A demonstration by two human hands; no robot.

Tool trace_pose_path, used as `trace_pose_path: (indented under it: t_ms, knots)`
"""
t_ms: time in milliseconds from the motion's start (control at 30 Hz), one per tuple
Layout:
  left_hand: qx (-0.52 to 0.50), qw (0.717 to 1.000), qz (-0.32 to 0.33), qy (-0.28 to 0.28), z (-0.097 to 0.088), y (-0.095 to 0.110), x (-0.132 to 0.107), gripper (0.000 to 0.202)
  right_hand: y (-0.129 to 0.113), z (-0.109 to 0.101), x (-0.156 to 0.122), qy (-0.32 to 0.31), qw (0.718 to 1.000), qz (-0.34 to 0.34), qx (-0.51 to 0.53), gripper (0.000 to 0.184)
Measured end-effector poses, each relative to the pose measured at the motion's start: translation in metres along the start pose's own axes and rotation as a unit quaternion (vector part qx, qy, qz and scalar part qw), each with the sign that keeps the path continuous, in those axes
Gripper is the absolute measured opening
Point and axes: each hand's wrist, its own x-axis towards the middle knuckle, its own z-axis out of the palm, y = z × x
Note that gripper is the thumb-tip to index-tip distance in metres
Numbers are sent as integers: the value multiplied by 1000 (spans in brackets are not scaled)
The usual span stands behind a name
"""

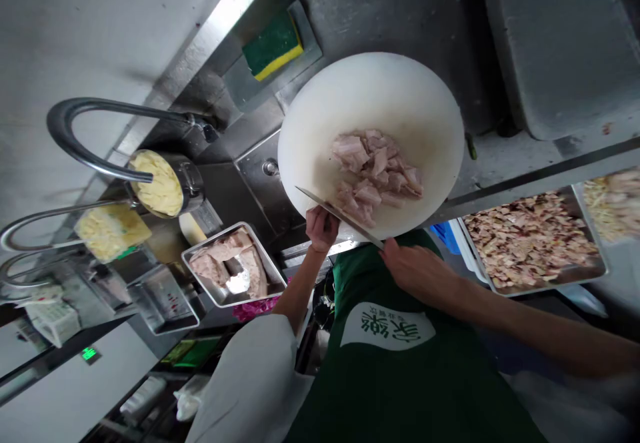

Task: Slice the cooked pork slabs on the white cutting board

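Meat pcs (379,171) on rd white board (315,113), s/steel sink (256,189) & tap (95,105) nearby.

Long steel knife (327,208): handle hidden inside bare right hand (411,266). Bare left hand (321,228): fingertips curled out of sight. Pale yellow shredded food (614,206): blurred, cut off by right edge. Small glowing green sign (89,354): unreadable.

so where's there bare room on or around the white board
On the white board, the stretch between the meat pieces and its far rim is bare. Beyond that rim, the steel counter right of the sponge looks mostly free. Its near edge is crowded: left hand, knife, right hand.
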Motion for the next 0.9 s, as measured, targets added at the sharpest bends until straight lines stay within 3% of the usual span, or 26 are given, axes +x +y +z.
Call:
trace_pose_path:
  t_ms: [133, 200, 300, 400, 500, 733, 900]
  knots:
    - [-4, 1000, -6, 17, 1, 0, 0, 22, -13, -22, 70, 77, 996, -39, -9, 37]
    - [-6, 1000, -4, 25, 1, 0, 0, 19, -10, -30, 84, 103, 994, -40, -9, 42]
    - [-13, 999, 10, 36, 1, 0, 0, 14, -3, -28, 66, 108, 993, -35, -17, 44]
    - [-15, 999, 13, 27, 0, 0, -1, 17, -5, -15, 34, 98, 994, -25, -44, 42]
    - [-24, 1000, 3, 14, -1, 0, -3, 20, -9, -4, 21, 101, 993, -24, -52, 39]
    - [-36, 999, -12, 14, 0, -2, -7, 19, 0, 12, 21, 80, 996, -28, -37, 38]
    - [-43, 999, -15, 10, 1, -4, -6, 16, -9, 2, 63, 107, 994, -30, -16, 38]
